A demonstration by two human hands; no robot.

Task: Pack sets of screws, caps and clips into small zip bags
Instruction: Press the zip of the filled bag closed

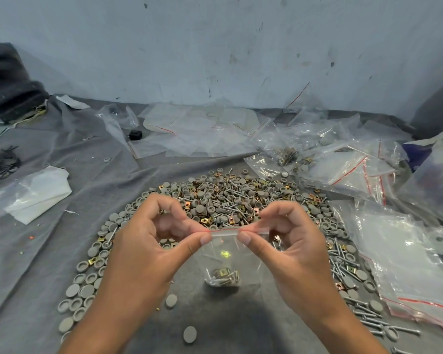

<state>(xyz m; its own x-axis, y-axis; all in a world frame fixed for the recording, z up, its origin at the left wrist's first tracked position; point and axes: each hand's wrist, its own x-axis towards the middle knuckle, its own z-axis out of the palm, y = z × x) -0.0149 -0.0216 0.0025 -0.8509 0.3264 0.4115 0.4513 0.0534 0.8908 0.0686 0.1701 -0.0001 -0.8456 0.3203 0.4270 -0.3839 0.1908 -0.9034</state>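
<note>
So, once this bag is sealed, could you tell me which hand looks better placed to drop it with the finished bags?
Probably the right hand. Both hands pinch the zip bag at its red-lined top, but the filled bags lie on the right side of the cloth; the left hand would have to cross over.

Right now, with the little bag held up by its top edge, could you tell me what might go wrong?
1. The left hand and right hand pinch only the red-lined zip strip of the small clear zip bag; a partly unsealed strip could spill its screws and clip.
2. A dropped bag would land among the loose grey caps, which may mix in.
</note>
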